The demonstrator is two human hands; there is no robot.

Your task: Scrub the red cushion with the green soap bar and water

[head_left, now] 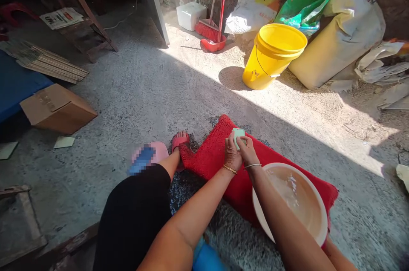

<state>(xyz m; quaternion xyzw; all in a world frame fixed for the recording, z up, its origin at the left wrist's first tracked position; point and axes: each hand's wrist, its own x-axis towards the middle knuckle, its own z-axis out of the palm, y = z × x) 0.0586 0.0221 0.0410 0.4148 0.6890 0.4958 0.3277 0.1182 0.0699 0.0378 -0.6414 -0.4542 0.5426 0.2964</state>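
Observation:
My left hand [232,156] and my right hand [249,154] meet over a bench-like surface covered in red cloth [206,154]. Between them is a small mint-green rectangular piece [238,134] with rounded corners, its exact kind unclear. The left fingers grip its left side, while the right thumb and fingers press on its lower right. Close to my right forearm, a white basin [321,237] of cloudy water rests on the red cloth.
A yellow bucket [265,64] stands ahead on the concrete, before stuffed sacks [348,28]. A broom [207,28] and red dustpan [213,45] lean near the brick wall. At left lie a cardboard box [59,109] and a pale green flat piece [64,142].

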